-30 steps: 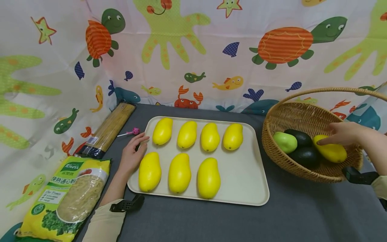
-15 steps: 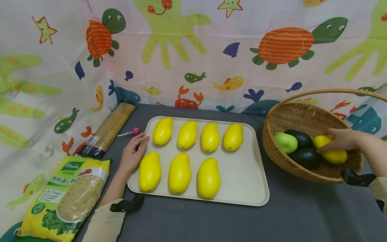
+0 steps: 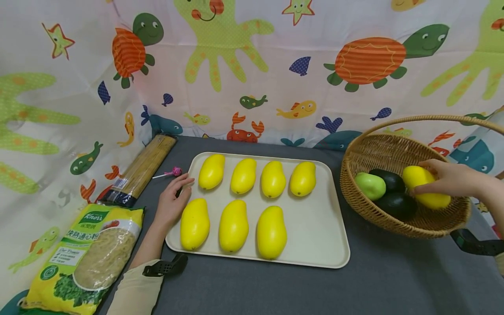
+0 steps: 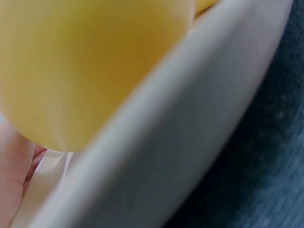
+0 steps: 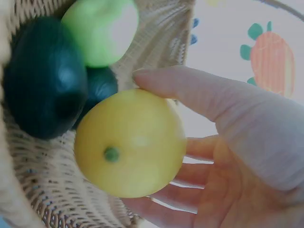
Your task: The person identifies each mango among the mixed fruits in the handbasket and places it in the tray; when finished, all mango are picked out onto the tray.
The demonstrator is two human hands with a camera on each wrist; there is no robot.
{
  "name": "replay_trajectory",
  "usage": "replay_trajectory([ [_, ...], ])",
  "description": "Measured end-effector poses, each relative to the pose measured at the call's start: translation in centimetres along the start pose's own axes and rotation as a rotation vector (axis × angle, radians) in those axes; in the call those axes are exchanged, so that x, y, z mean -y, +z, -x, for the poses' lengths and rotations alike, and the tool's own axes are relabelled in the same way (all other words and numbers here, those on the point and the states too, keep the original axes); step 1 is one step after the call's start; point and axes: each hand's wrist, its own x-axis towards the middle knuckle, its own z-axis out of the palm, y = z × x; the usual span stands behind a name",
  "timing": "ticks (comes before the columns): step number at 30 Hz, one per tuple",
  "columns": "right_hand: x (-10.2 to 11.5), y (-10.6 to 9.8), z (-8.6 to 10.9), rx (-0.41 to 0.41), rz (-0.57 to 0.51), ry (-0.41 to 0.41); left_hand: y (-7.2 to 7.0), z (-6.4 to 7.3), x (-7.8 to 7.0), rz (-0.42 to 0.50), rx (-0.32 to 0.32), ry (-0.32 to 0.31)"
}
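Note:
In the head view my right hand (image 3: 446,178) grips a yellow mango (image 3: 433,200) inside the wicker basket (image 3: 362,212). The right wrist view shows the thumb over the mango (image 5: 135,142) and the fingers behind it, its green-tipped end facing the camera. Beside it in the basket lie two dark avocados (image 3: 397,205) and a green apple (image 3: 370,186). My left hand (image 3: 175,197) rests at the left rim of the beige tray (image 3: 315,227), fingers loosely bent. Several yellow mangoes (image 3: 271,232) lie on this tray in two rows, one (image 4: 95,61) filling much of the left wrist view.
Left of the tray lie a yellow pasta bag (image 3: 86,258), a pack of dry noodles (image 3: 143,168) and a pink lollipop (image 3: 175,171). The basket's tall handle (image 3: 425,117) arches over its opening. A printed cloth (image 3: 252,78) hangs behind the dark table (image 3: 244,288).
My right hand has come down onto the mango in the basket and now grips it; the mango has shifted slightly up and left. The left hand stays at the tray's rim.

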Motion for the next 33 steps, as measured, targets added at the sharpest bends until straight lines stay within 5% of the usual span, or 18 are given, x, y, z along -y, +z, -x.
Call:
replay_trajectory([
  [15, 7.2, 1.8, 4.6, -0.283, -0.210, 0.032, 0.1, 0.1, 0.1, -0.018, -0.033, 0.048],
  [24, 12.0, 3.2, 6.7, -0.381, -0.325, -0.106, 0.1, 0.1, 0.3, -0.019, -0.036, 0.054],
  [33, 15.6, 5.5, 7.7, -0.334, -0.369, -0.259, 0.1, 0.1, 0.0, -0.018, -0.029, 0.038],
])
